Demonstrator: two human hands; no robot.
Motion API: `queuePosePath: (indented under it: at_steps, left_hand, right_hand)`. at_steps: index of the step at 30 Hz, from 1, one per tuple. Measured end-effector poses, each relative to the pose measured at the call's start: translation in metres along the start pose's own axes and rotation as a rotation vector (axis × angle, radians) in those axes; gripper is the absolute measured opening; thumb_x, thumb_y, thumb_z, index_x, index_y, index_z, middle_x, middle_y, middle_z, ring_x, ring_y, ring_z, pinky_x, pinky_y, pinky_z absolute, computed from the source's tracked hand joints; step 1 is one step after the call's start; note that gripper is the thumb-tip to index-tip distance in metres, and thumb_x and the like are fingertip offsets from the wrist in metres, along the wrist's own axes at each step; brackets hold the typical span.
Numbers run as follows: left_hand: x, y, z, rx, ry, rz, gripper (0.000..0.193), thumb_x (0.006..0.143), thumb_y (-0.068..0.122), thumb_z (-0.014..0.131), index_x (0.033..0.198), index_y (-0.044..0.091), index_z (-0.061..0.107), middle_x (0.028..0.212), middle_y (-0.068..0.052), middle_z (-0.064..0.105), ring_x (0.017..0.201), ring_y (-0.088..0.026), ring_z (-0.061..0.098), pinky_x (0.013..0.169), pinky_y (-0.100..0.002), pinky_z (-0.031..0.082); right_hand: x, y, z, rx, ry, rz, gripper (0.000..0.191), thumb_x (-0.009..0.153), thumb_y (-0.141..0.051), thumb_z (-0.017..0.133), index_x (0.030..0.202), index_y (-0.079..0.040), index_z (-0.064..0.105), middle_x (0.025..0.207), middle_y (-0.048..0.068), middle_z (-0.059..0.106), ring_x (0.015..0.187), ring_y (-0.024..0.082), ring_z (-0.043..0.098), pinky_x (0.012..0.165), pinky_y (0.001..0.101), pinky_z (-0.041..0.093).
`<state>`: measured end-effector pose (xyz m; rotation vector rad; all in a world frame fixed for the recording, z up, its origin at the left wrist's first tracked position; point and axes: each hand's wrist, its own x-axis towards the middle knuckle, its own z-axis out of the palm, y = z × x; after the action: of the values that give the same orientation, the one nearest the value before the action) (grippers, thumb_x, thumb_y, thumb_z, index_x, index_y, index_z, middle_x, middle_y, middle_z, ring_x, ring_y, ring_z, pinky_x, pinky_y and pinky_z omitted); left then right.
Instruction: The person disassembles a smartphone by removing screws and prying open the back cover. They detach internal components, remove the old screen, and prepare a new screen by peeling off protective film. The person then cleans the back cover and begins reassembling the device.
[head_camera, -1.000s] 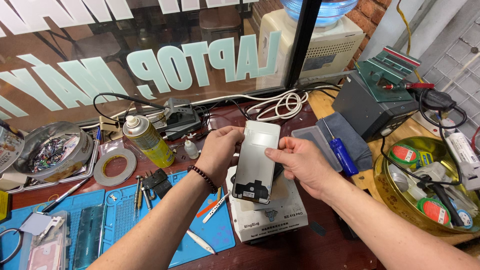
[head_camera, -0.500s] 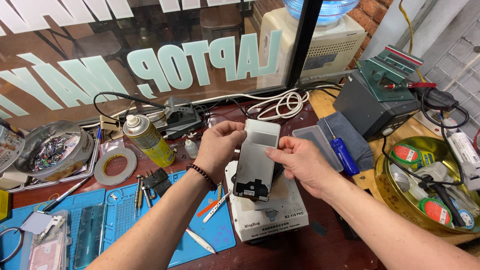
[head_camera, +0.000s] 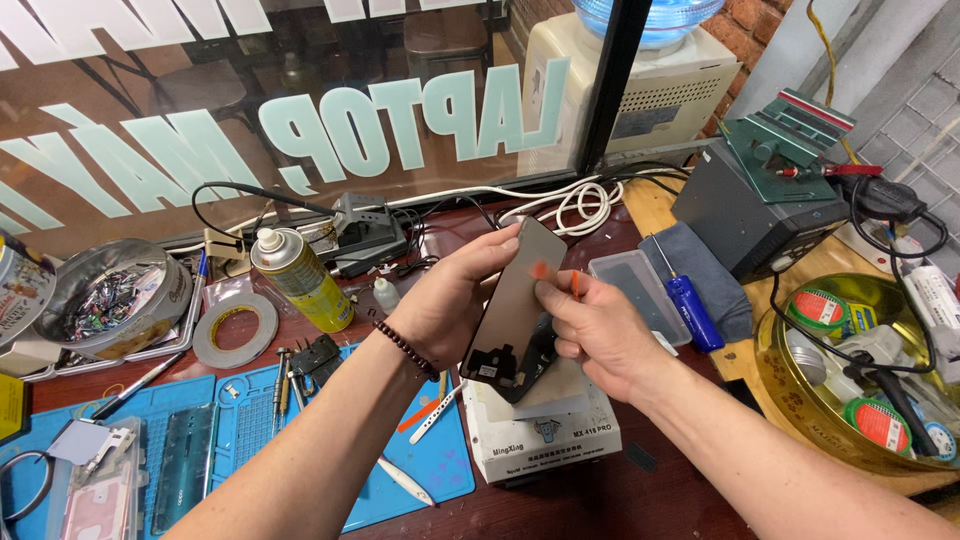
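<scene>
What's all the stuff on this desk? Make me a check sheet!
Surface: dark wooden table with a blue mat.
Job's things: phone screen panel held tilted above a white box.
Clutter: yellow spray can, tape roll, blue screwdriver, tin of small parts.
Grips: left hand and right hand both hold the panel.
Cables: white cord coiled by the window.
Surroundings: window with lettering.
</scene>
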<state>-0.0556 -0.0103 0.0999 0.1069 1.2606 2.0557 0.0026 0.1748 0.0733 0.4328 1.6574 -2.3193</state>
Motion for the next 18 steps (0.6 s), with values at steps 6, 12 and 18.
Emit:
queuePosePath:
  at_steps: [6, 12, 18]
  left_hand:
    - [-0.007, -0.001, 0.002, -0.054, -0.150, -0.040, 0.042, 0.099, 0.043, 0.054, 0.138, 0.027, 0.058, 0.118, 0.000, 0.065, 0.097, -0.016, 0.063, 0.078, -0.039, 0.058]
    - [0.000, -0.007, -0.002, 0.238, 0.036, 0.047, 0.057, 0.093, 0.032, 0.069, 0.148, 0.024, 0.057, 0.107, 0.000, 0.065, 0.096, -0.010, 0.062, 0.073, -0.032, 0.054]
    - [0.009, -0.021, -0.007, 0.376, 0.181, 0.270, 0.070, 0.082, 0.023, 0.084, 0.145, 0.005, 0.058, 0.111, -0.007, 0.068, 0.092, -0.010, 0.064, 0.076, -0.026, 0.055]
  right_hand:
    - [0.006, -0.007, 0.004, -0.073, 0.059, -0.095, 0.020, 0.094, -0.021, 0.070, 0.108, -0.007, 0.068, 0.072, -0.007, 0.049, 0.052, 0.002, 0.033, 0.045, 0.0216, 0.026]
    - [0.012, -0.018, 0.014, -0.333, 0.172, -0.371, 0.019, 0.088, -0.013, 0.075, 0.104, -0.002, 0.073, 0.080, -0.004, 0.071, 0.067, -0.001, 0.062, 0.059, 0.0140, 0.048]
    - [0.013, -0.037, 0.009, -0.161, 0.177, -0.288, 0.016, 0.090, -0.013, 0.072, 0.101, -0.001, 0.073, 0.071, -0.004, 0.059, 0.051, 0.002, 0.043, 0.042, 0.0208, 0.029]
